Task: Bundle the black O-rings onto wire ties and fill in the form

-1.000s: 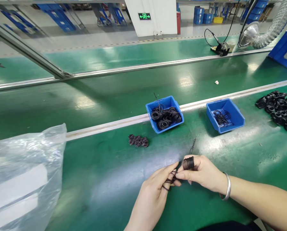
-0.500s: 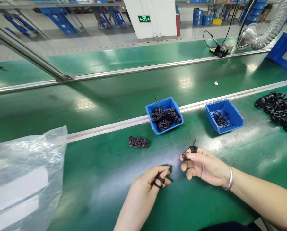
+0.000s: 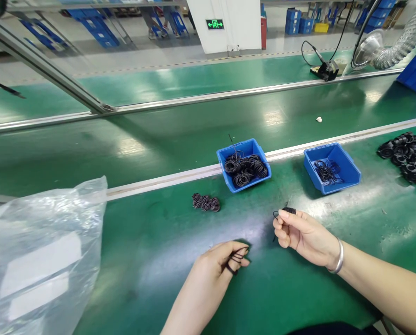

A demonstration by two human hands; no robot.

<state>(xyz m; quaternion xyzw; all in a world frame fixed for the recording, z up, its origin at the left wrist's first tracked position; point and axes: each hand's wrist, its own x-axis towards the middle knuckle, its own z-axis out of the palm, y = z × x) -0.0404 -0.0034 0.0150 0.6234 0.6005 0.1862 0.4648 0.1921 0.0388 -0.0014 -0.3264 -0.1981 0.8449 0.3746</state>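
My left hand [image 3: 213, 270] is low in the middle, fingers curled and closed around several thin black rings [image 3: 231, 269], which look like rubber. To its right, my right hand [image 3: 309, 236], with a silver bangle at the wrist, pinches one thin black ring between thumb and fingertips. A bundle of similar black rings [image 3: 289, 211] sits around its index finger. Beyond the hands, a blue bin [image 3: 233, 186] holds several bunches of thin black rings. A second blue bin [image 3: 345, 184] at right holds a looser tangle. Between the left hand and the first bin lies a small dark cluster of twisted rings [image 3: 205, 203].
A clear plastic bag [image 3: 89, 223] covers the table's left side. Several black round parts [image 3: 408, 158] are heaped at far right. A metal rail [image 3: 208, 97] crosses the bench behind. A soldering iron stand [image 3: 326, 70] and a flexible duct [image 3: 396, 49] are at back right.
The right hand's fingers have closed in more tightly on the ring at its fingertips. The rings in the left hand have shifted towards its fingertips. The whole view has shifted slightly.
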